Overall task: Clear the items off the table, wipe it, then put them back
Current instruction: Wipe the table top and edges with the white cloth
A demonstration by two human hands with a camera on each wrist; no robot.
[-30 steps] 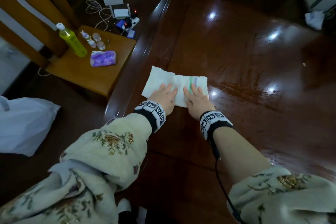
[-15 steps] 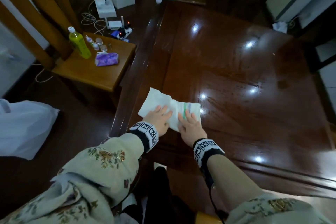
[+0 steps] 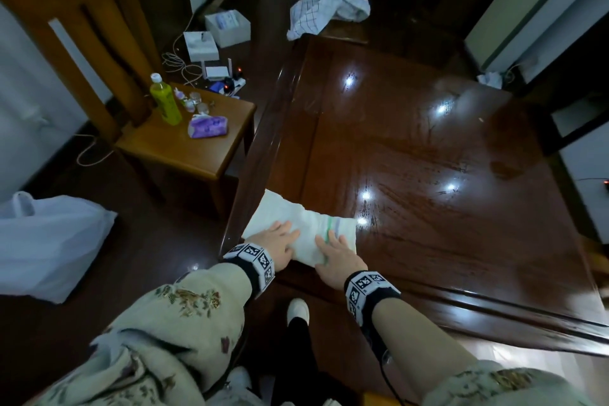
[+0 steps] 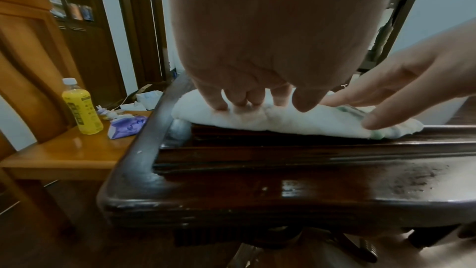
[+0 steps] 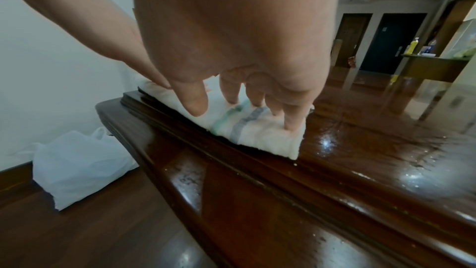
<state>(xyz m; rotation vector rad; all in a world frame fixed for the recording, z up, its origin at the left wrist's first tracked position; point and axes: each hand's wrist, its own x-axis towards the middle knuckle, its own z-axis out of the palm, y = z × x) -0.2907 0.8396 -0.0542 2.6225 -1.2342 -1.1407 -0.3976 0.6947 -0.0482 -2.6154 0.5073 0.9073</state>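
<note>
The table, dark glossy wood, showed wet streaks catching the lights, and down at its near-left corner lay the folded white cloth with its green and blue stripes. The left hand pressed flat on the cloth's left half, fingers straight and spread, fingertips sinking into the fabric. The right hand sat just beside it on the striped end, fingers extended and pushing down, thumb off the cloth. Neither hand gripped anything; both lay palm-down. Over on the left, the chair held the cleared items on its seat: the yellow bottle standing upright, the purple tissue pack lying near it, and a few small jars close behind. A white plastic bag sat on the floor, well apart from the table.
</note>
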